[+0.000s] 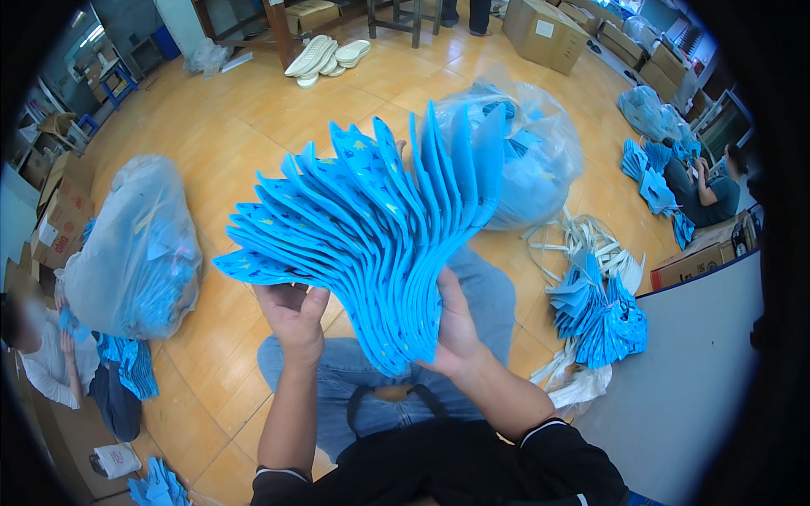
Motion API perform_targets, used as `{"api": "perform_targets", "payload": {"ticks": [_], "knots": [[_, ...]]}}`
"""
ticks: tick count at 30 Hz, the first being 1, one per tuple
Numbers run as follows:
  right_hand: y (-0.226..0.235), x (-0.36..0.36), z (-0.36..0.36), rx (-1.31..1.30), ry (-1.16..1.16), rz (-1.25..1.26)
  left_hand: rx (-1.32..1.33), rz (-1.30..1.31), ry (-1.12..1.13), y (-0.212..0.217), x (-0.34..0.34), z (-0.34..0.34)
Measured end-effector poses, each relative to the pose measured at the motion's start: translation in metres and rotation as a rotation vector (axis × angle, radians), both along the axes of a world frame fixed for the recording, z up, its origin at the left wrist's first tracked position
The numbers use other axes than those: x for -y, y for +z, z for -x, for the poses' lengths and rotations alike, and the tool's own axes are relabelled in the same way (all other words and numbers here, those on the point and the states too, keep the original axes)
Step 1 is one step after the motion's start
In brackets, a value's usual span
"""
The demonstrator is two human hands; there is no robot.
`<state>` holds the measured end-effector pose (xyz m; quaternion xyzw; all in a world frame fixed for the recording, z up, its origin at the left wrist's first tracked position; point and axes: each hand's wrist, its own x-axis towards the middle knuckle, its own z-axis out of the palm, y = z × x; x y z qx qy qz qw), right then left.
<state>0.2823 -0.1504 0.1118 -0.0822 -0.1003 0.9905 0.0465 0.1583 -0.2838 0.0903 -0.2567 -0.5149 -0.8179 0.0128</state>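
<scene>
A thick stack of blue patterned pieces (371,244), curved and resembling shoe uppers, is held up over my lap. Its sheets fan apart at the far and left ends and press close together at the near end. My left hand (293,323) supports the stack's lower left side, thumb up and fingers partly hidden beneath. Around the near right side, my right hand (456,331) is closed on the stack, its fingers mostly hidden behind it. My jeans-clad legs (337,405) are crossed below.
Clear plastic bags of blue pieces stand left (135,253) and beyond the stack (540,160). A tied blue bundle (599,312) with white straps (582,240) lies right, beside a grey panel (700,363). White soles (316,59) lie far off. Co-workers sit left (51,354) and right (717,190).
</scene>
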Motion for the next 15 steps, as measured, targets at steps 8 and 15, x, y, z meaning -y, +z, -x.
{"api": "perform_targets", "payload": {"ticks": [8, 15], "knots": [[-0.0034, -0.0008, 0.0028, 0.019, 0.012, 0.008, 0.0, -0.004, 0.006, -0.0008, 0.0003, 0.0009], [-0.0032, -0.0006, 0.0025, 0.004, 0.039, 0.061, 0.057, -0.03, -0.007, -0.0005, -0.0007, 0.0021]]}}
